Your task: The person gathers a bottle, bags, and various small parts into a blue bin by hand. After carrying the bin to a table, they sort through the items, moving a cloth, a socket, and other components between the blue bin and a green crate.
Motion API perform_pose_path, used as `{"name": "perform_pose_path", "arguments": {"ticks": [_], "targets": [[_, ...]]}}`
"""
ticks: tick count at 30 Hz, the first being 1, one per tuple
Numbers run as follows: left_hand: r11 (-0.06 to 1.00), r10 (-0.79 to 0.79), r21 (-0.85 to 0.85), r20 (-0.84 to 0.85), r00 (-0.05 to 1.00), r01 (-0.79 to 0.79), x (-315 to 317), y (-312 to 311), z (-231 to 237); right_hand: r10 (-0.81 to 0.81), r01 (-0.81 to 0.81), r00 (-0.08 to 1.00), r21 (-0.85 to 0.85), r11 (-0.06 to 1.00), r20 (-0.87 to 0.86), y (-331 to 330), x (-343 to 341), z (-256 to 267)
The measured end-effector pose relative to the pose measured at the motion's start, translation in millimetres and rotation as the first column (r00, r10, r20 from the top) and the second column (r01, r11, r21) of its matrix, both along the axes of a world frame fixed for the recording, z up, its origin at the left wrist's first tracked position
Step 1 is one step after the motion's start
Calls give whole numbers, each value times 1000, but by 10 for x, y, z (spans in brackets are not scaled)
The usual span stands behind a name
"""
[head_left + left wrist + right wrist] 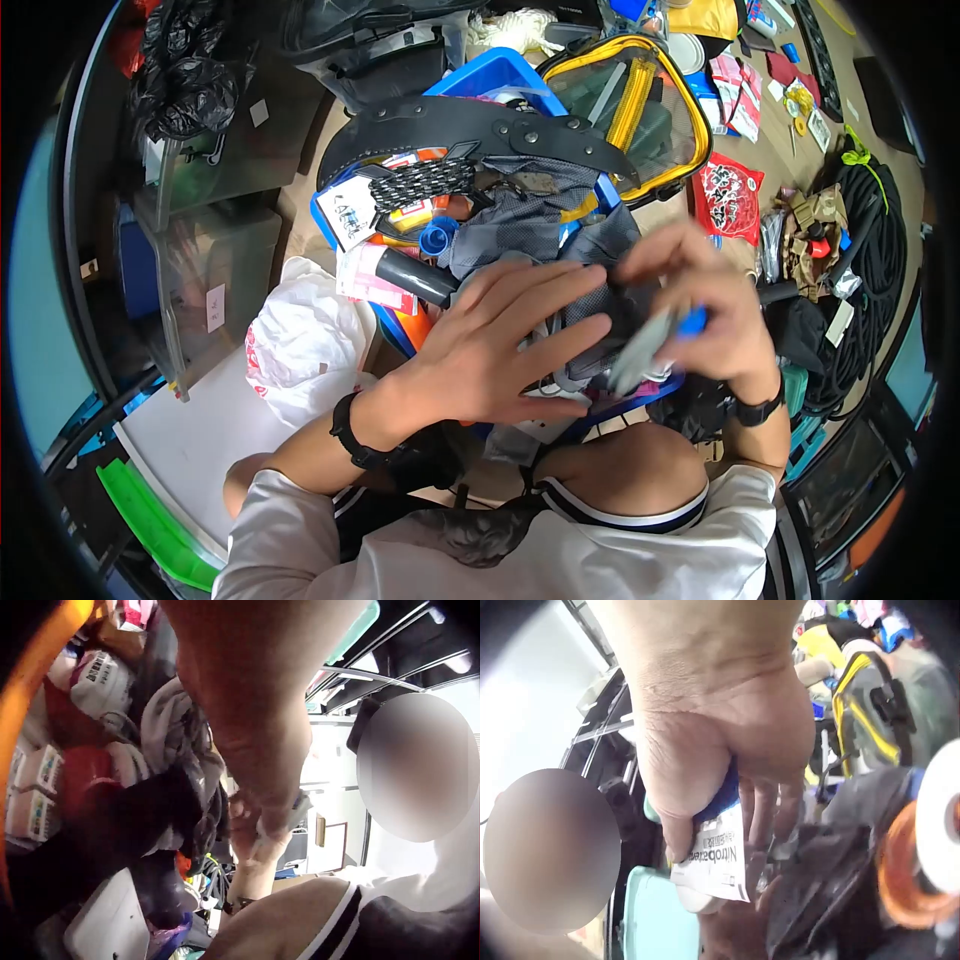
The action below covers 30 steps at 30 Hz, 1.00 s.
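My left hand (500, 335) is spread, palm down, over the front of a blue bin (500, 68), its fingers near grey mesh cloth (540, 215); whether it touches the cloth is unclear. My right hand (715, 320), blurred, pinches a small white and blue packet (643, 352) just right of the left fingertips. In the right wrist view, printed lettering shows on the packet (721, 862) between thumb and fingers of the right hand (720, 742), and part of the left hand (735, 930) is beyond it. The left wrist view shows the left hand (247, 712) large and dark.
Across the bin lies a black belt (400, 130), with patterned cord (425, 185) beneath. A white plastic bag (305, 330) sits left. Beyond are a yellow-edged clear case (690, 130) and a red packet (728, 200). Black rope (870, 240) is coiled right.
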<state>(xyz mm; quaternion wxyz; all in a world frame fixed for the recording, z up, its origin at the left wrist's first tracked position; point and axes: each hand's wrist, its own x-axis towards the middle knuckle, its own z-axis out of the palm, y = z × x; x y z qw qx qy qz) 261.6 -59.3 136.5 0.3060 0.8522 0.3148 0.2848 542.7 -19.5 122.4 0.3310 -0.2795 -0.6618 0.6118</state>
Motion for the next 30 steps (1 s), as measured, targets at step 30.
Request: {"name": "perform_pose_path", "arguments": {"ticks": [30], "targets": [[995,6,93,112,994,-17,-156,14,136,619,-630,737,57,775,-269,37,-190,372]]}}
